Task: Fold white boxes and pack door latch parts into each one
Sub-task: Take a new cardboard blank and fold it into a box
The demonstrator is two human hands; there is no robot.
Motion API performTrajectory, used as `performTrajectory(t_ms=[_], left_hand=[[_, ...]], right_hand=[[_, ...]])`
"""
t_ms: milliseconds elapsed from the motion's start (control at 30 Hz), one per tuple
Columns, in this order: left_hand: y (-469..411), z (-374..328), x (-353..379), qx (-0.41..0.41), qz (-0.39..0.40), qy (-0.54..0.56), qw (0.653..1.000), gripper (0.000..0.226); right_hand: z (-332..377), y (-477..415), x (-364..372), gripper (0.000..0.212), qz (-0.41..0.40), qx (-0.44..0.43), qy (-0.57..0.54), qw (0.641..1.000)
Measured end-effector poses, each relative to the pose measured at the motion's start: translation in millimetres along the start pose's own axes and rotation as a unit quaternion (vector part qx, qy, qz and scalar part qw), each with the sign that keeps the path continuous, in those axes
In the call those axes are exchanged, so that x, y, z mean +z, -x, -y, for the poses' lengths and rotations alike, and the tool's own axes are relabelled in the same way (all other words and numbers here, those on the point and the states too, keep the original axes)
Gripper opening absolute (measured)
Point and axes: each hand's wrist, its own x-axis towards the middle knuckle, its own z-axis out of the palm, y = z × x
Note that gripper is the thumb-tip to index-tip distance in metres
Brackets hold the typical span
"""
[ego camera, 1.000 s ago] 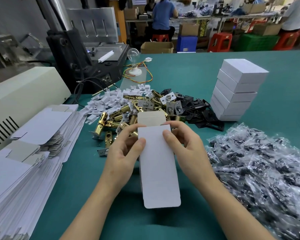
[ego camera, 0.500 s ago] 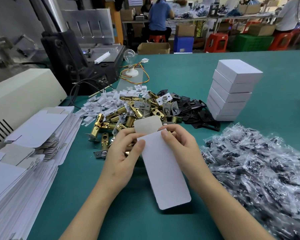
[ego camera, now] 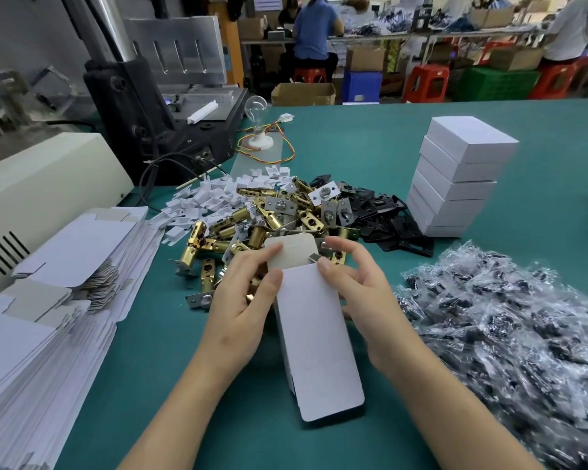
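Over table point(ego camera: 353, 147), left hand point(ego camera: 241, 310), right hand point(ego camera: 360, 300) pinching white box point(ego camera: 316, 340)

We saw bright, even light across the flat teal counter point(ego camera: 353, 157), with only a soft, short shadow under the long white cardboard box point(ego camera: 316, 334). The heap of clear crinkled plastic bags point(ego camera: 523, 334) glinted and smeared into blur. Wide-angle distortion bent the frame's edges.

Both forearms converge forward. Left hand point(ego camera: 241, 307) and right hand point(ego camera: 360, 300) — 2 thumbs pressed on top, fingers curled — grip the white box point(ego camera: 316, 340) near its far end.
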Motion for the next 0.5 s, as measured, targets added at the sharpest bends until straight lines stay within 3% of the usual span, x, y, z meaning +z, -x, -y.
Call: performTrajectory(t_ms=[200,500], left_hand=[[-3.0,-2.8,-1.1,-0.091,0.005,0.147,0.985,0.059],[-1.7,-3.6,-5.1,-0.072,-0.013,0.129,0.989,0.023]], right_hand=[[-0.9,-0.7,-3.1,0.026,0.001,0.024,-0.029,0.999],[1.0,-0.9,-7.0,0.012,0.025,0.006,-0.021,0.999]])
